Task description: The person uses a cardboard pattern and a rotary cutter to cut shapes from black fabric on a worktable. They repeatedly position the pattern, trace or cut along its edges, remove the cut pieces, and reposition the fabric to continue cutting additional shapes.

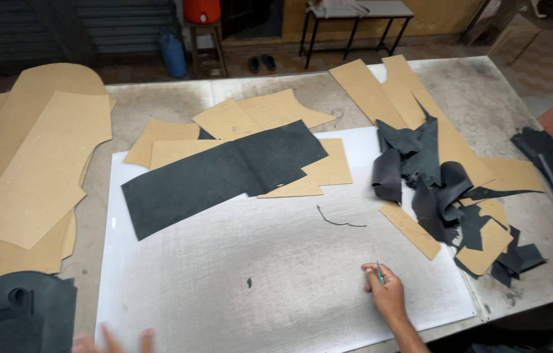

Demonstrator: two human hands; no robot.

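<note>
1. Resting on the white cutting board [178,287], the right hand [386,292] pinches a thin teal-handled tool [379,273] between thumb and fingers; the tool's long axis runs nearly upright in the view, tip pointing away from the person and tilted slightly left.
2. Only blurred fingertips of the left hand [110,341] show at the bottom edge, spread flat at the board's near-left corner; whether it grasps anything, I cannot tell.
3. A long dark leather panel [217,176] lies across the board's far-left part, its long axis slanting from lower left to upper right, partly over tan cardboard patterns [270,117].
4. Between that panel and the right hand the board is bare except for a thin dark thread [336,220] and a small dark speck [249,282].
5. Just beyond the board's right edge sits a heap of dark leather offcuts [427,180] on tan strips, near the right hand but apart from it.
6. Large tan sheets [41,163] overhang the metal table [485,91] at the left, with dark leather pieces [15,314] at the near-left corner.
</note>
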